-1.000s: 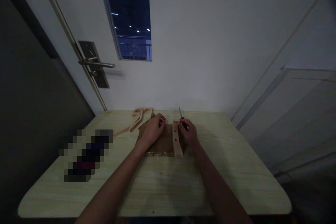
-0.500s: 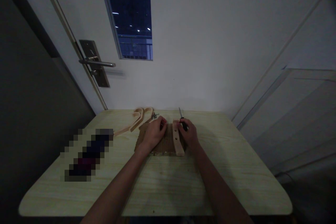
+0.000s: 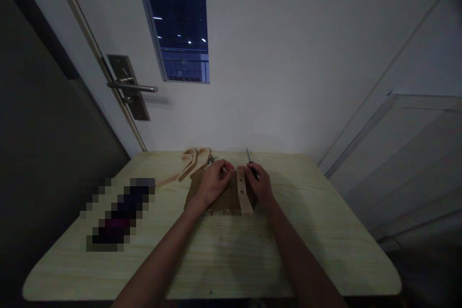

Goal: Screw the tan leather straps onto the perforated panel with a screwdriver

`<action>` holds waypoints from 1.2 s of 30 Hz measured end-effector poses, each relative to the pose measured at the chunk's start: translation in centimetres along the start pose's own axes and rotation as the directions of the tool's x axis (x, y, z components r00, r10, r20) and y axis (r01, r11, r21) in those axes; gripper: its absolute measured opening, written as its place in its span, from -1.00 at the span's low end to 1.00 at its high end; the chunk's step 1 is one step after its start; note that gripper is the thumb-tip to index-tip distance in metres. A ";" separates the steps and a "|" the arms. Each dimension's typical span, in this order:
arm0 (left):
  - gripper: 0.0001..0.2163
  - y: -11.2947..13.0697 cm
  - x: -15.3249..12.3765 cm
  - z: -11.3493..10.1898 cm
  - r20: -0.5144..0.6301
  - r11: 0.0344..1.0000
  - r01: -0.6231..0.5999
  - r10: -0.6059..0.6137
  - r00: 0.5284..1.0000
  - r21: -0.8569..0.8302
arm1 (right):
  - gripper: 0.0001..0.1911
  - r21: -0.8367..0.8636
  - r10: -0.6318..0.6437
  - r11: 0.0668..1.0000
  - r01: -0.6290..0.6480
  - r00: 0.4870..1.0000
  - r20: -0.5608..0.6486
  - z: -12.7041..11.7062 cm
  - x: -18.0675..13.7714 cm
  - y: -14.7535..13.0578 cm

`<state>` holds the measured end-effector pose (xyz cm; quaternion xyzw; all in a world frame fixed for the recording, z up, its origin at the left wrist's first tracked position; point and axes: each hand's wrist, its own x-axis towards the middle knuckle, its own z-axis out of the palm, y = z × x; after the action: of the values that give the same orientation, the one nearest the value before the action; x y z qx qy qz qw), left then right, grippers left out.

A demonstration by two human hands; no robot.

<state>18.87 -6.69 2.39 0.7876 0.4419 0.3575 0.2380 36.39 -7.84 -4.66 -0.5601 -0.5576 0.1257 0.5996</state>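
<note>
Wooden strip (image 3: 244, 197) on brown panel (image 3: 225, 202), front edge of table (image 3: 325, 231) well apart | right hand (image 3: 260, 185) gripping screwdriver (image 3: 251, 163) beside strip | left hand (image 3: 215, 181) bent over panel, grip: can't tell

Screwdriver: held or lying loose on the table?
Held. The right grip is closed around the dark handle of the screwdriver, its metal shaft sticking out on the far side.

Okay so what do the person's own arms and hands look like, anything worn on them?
The left hand and right hand are ungloved. Both forearms are slim and bare, with no sleeve, watch or bracelet visible. Rings are too small to tell.
</note>
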 end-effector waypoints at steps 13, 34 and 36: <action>-0.90 0.5 -0.4 1.7 0.075 0.987 -0.019 0.031 0.997 -0.157 | -0.70 0.011 -0.006 1.000 0.006 1.000 -0.002 -0.3 0.1 -0.4; -0.90 -0.9 -0.5 2.7 0.074 0.983 -0.148 0.156 0.985 -0.108 | -0.53 0.146 0.122 0.983 -0.112 0.990 -0.068 -1.6 0.5 -1.1; -0.89 -0.9 -0.6 2.7 0.076 0.981 -0.149 0.159 0.984 -0.122 | -0.52 0.303 0.193 0.938 -0.169 0.980 -0.051 -2.1 0.7 -1.5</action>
<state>20.27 -6.87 -0.14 0.8189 0.3476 0.3658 0.2733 37.61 -8.87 -2.56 -0.5173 -0.4541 0.2402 0.6844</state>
